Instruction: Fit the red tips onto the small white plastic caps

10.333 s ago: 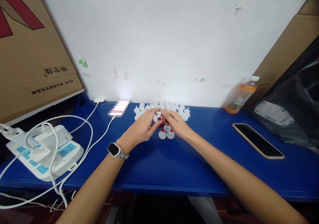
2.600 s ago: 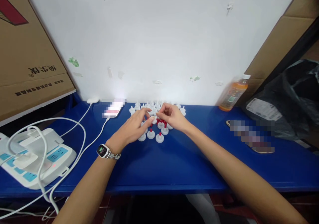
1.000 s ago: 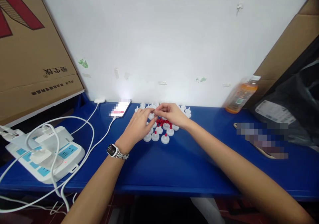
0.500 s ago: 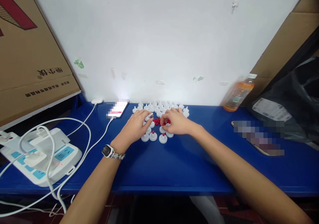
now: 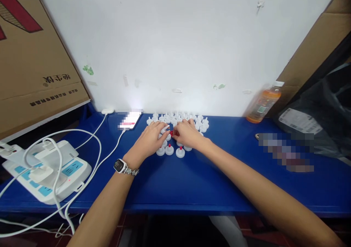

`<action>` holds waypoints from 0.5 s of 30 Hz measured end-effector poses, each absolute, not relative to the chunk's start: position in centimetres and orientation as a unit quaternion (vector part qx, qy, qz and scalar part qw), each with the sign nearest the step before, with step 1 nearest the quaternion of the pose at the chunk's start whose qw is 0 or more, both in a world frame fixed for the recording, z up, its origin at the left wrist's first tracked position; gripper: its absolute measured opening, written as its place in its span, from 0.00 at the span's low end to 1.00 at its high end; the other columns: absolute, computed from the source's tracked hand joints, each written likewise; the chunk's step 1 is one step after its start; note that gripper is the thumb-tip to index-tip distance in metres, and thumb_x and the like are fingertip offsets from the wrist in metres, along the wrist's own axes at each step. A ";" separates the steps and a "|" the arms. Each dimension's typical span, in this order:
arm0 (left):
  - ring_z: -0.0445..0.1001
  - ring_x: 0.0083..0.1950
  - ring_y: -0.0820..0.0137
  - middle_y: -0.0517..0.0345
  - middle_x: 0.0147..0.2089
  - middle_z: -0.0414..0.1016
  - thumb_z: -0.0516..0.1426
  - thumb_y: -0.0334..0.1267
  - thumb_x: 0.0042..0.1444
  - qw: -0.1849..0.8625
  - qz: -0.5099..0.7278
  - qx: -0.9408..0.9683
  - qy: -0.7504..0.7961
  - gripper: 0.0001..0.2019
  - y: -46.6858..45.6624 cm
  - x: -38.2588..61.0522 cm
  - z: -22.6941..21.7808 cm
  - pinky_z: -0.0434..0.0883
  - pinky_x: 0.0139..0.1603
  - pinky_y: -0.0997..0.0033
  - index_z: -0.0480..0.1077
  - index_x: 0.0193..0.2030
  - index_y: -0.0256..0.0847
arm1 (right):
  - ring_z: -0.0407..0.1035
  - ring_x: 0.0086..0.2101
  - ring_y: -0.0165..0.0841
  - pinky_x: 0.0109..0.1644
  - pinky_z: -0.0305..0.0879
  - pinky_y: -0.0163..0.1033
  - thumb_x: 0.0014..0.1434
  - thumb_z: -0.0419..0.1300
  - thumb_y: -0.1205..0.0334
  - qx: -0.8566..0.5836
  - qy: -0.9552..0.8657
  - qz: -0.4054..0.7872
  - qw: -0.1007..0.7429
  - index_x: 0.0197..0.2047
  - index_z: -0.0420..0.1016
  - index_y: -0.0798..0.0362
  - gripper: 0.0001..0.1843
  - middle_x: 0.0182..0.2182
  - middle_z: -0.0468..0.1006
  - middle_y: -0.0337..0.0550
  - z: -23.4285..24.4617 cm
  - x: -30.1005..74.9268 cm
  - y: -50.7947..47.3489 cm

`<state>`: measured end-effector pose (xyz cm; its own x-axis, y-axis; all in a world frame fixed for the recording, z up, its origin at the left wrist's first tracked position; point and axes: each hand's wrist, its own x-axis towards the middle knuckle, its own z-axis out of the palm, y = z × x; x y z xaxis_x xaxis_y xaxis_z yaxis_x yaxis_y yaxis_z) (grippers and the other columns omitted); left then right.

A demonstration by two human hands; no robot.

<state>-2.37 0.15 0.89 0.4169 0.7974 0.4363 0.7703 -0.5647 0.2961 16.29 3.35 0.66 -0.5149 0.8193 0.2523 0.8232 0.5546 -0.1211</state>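
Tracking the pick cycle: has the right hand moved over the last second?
Yes. The right hand dropped from beside the rear white caps to the red pieces, nearer the front row of red-tipped caps.

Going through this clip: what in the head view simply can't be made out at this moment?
- Head view: what the left hand and right hand pinch; fingers cover most of the small red pieces.
- Screen of the phone on the white cable: pixelated.
- Flat object at the right: wholly pixelated.
- Label of the orange drink bottle: blurred.
- White label on the black plastic bag: too small to read.
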 end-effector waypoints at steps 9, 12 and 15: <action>0.72 0.49 0.59 0.50 0.46 0.73 0.43 0.50 0.70 0.069 0.292 0.831 0.468 0.17 -0.5 -1.5 1.2 0.68 0.50 0.57 0.64 0.53 0.42 | 0.72 0.32 0.32 0.38 0.65 0.38 0.58 0.62 0.57 -0.385 -0.708 0.353 0.476 0.42 0.75 0.54 0.12 0.31 0.79 0.41 0.9 17.8 3.4; 0.72 0.47 0.59 0.51 0.45 0.72 0.43 0.50 0.71 0.083 0.276 0.836 0.467 0.16 -1.0 -0.9 1.5 0.68 0.47 0.58 0.63 0.51 0.42 | 0.71 0.30 0.31 0.36 0.65 0.37 0.55 0.65 0.50 -0.366 -0.641 0.426 0.524 0.36 0.77 0.54 0.15 0.28 0.79 0.41 0.8 17.5 3.1; 0.71 0.43 0.61 0.53 0.41 0.71 0.44 0.49 0.70 0.093 0.268 0.842 0.459 0.15 -1.3 -0.6 1.6 0.68 0.43 0.60 0.63 0.47 0.42 | 0.66 0.24 0.28 0.30 0.61 0.35 0.49 0.70 0.48 -0.355 -0.579 0.491 0.545 0.32 0.74 0.54 0.18 0.24 0.75 0.37 0.8 16.9 2.5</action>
<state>-0.65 -1.31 1.61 0.4356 0.8222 0.3663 0.7229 -0.5620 0.4019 16.91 2.47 0.81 -0.1527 0.9468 0.2833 -0.1239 0.2661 -0.9559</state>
